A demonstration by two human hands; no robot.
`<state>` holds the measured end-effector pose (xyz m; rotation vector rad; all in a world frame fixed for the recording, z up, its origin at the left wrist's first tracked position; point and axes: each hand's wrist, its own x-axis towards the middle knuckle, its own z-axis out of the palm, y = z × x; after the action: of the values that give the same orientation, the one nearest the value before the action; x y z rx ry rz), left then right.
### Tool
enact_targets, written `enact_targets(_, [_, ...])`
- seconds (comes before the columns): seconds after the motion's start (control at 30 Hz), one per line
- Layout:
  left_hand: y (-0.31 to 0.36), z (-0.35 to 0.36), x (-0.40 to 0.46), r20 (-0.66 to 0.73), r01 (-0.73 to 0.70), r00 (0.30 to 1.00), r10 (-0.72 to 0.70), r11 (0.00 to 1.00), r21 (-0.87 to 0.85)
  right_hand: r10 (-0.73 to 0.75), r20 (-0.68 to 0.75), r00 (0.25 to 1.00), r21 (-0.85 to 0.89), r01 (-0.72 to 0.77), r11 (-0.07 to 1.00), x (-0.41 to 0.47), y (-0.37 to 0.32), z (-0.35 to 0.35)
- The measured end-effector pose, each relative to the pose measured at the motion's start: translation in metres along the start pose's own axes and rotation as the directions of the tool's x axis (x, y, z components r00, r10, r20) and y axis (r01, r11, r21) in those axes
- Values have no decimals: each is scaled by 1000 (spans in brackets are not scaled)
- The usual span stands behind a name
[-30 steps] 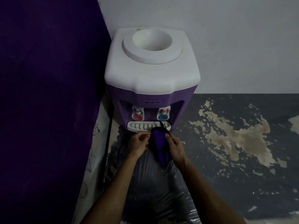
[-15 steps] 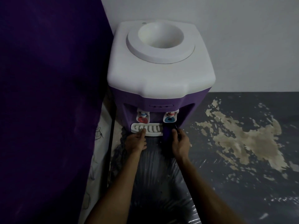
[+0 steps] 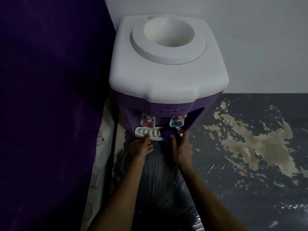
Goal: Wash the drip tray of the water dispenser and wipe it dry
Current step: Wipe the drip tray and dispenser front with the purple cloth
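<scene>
Pressing purple cloth (image 3: 168, 135) onto drip tray (image 3: 146, 133), right hand (image 3: 180, 148) seemingly further forward.

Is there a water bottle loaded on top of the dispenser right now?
No, the white round socket on top of the dispenser is open and holds no bottle.

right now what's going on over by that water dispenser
A person is working at the drip tray at the foot of the water dispenser. The left hand holds the tray's front edge, and the right hand presses a purple cloth against its right end. The tray sits under the two taps.
</scene>
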<state>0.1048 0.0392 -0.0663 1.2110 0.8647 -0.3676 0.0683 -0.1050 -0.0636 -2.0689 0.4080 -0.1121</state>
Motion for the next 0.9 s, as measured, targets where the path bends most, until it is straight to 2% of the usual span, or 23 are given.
enact_targets(0.1, [-4,1,2,11,5,1000,-5,999,-45,-96,82,992,-201,111,973,-4,0,2])
enact_targets(0.17, [-5,1,2,6,0,1000,1,997,-74,-90,128,988,-363,131,922,-6,1,6])
enact_targets(0.23, [-7,1,3,1,-8,1000,8,996,-92,-87,120,989,-443,132,887,-8,2,9])
enact_targets(0.53, [-11,1,6,-7,-45,999,44,995,-94,-23,139,990,-471,86,878,-2,2,18])
enact_targets(0.77, [-13,3,6,-41,-77,997,73,990,-115,-126,223,967,-573,235,785,-7,19,-2])
enact_targets(0.9, [-13,3,6,-53,-80,996,74,989,-123,-72,172,982,-591,161,790,-6,23,-13])
